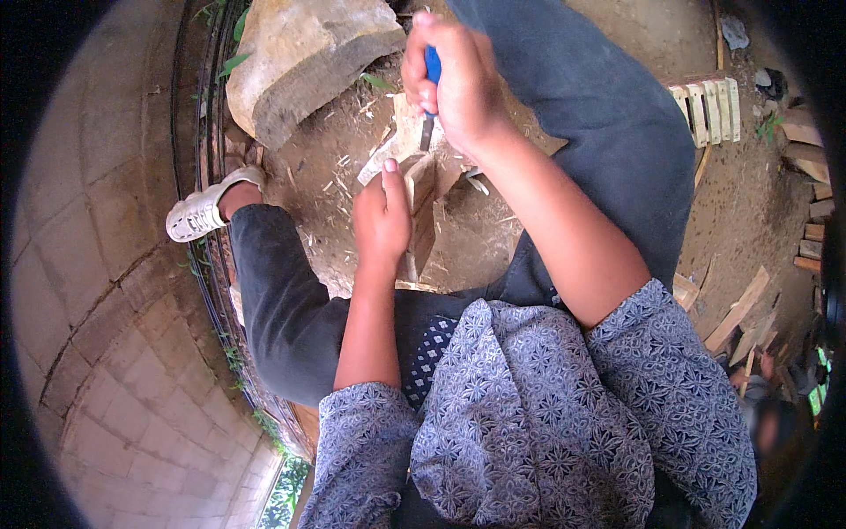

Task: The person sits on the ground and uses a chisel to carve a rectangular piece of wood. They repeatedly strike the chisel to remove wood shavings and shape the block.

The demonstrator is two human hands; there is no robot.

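Note:
My right hand (469, 93) is wrapped round the blue handle of a chisel (427, 134), held upright with its metal blade pointing down. The blade's tip meets, or comes very near, the upper end of a wooden block (424, 220). Gripping that block from its left side is my left hand (379, 216), thumb laid along the top; its other fingers are mostly hidden. Beyond the block lies another pale piece of wood (379, 163), with cut edges. Wood chips are scattered over the ground around both pieces.
A large pale stone (304, 66) stands at the far left, near my sandalled foot (207, 212). A block wall (115, 291) rises on the left. At right are a slatted white object (709, 110), loose wooden planks (738, 309) and a partly visible person (771, 423).

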